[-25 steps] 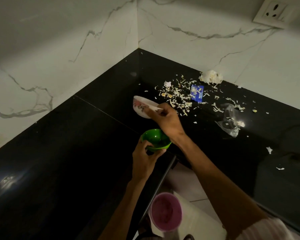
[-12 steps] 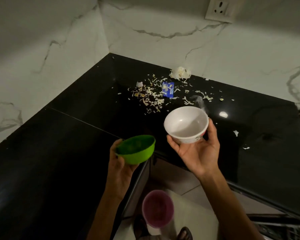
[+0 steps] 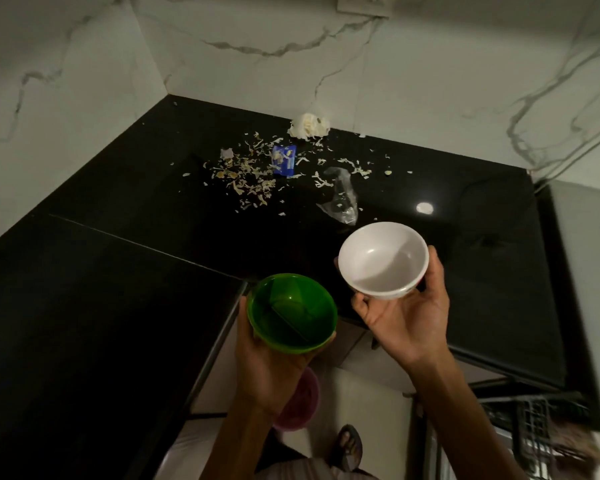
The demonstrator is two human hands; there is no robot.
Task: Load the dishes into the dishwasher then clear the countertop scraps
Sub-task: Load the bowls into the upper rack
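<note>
Fingers [image 3: 433,271] of my right hand [image 3: 406,317] cup the white bowl [image 3: 383,259]; my left hand [image 3: 271,362] cradles the green bowl [image 3: 291,311], both lifted off the tabletop [image 3: 101,289], likely bound for the dishwasher rack [image 3: 534,427]. Scraps [image 3: 250,178] wait.

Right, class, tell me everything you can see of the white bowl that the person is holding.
The white bowl is round, plain and smooth inside, with a matte look like plastic or melamine; which of the two, I cannot tell. It looks empty and clean. A hint of a coloured pattern shows low on its outer wall. It is held upright, slightly tilted toward the camera, above the edge of the black countertop. The right hand cups it from below, fingers curled around its sides. Nothing else touches it.
</note>
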